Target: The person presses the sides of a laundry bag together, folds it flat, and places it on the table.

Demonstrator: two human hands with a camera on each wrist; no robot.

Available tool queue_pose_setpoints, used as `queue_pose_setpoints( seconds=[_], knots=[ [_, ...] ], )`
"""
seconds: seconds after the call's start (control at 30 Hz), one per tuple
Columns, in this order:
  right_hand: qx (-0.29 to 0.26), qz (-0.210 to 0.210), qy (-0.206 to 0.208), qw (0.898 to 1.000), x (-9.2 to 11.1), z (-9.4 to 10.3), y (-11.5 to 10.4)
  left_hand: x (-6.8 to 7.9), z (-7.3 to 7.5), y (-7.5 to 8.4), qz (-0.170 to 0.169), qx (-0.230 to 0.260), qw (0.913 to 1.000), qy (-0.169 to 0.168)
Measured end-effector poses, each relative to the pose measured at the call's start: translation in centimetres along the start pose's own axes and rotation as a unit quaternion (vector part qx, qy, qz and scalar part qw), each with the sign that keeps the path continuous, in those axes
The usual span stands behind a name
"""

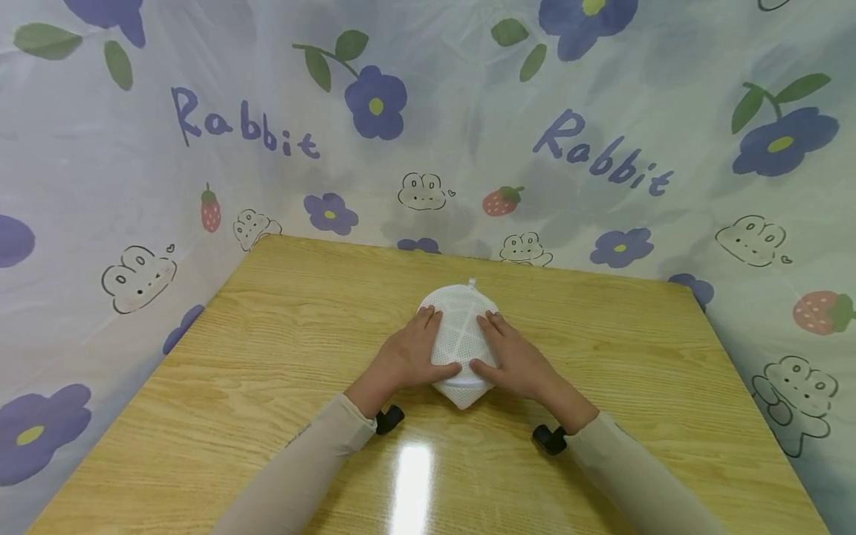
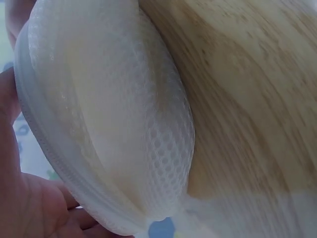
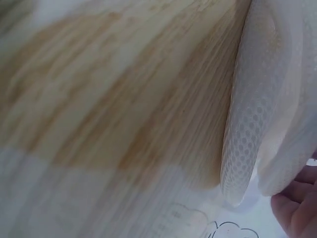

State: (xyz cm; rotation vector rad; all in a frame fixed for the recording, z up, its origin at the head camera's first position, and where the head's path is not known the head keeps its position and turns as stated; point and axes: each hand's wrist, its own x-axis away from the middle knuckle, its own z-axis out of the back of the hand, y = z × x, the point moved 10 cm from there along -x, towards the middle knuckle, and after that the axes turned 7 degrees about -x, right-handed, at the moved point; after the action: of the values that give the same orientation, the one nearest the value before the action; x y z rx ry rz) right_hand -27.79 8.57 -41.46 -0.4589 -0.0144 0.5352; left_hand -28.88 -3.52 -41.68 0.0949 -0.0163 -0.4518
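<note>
A white mesh laundry bag [image 1: 461, 338], rounded with a pointed near end and a small loop at its far end, sits at the middle of the wooden table. My left hand [image 1: 413, 349] holds its left side, thumb toward the near end and fingers on the upper face. On the opposite side my right hand [image 1: 518, 358] grips it the same way. The left wrist view shows the bag's honeycomb mesh [image 2: 168, 148] and pale rim, with fingers [image 2: 32, 203] against that rim. In the right wrist view, fingertips [image 3: 285, 208] touch the bag's edge. Its contents cannot be made out.
The wood-grain table [image 1: 301, 312] spreads around the bag. A printed cloth [image 1: 455, 134] with flowers, rabbits and strawberries hangs behind it and at both sides. Black wrist devices [image 1: 550, 440] show below both hands. Light glares off the table's near part.
</note>
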Motion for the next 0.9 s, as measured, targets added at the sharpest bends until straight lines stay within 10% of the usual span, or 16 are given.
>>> queue_pose_setpoints(
  seconds=[0.9],
  knots=[
    [0.088,-0.007,-0.098,0.991,-1.0,-3.3,0.3,-0.8,-3.0,0.3,0.013,-0.055,0.9903,-0.127]
  ],
)
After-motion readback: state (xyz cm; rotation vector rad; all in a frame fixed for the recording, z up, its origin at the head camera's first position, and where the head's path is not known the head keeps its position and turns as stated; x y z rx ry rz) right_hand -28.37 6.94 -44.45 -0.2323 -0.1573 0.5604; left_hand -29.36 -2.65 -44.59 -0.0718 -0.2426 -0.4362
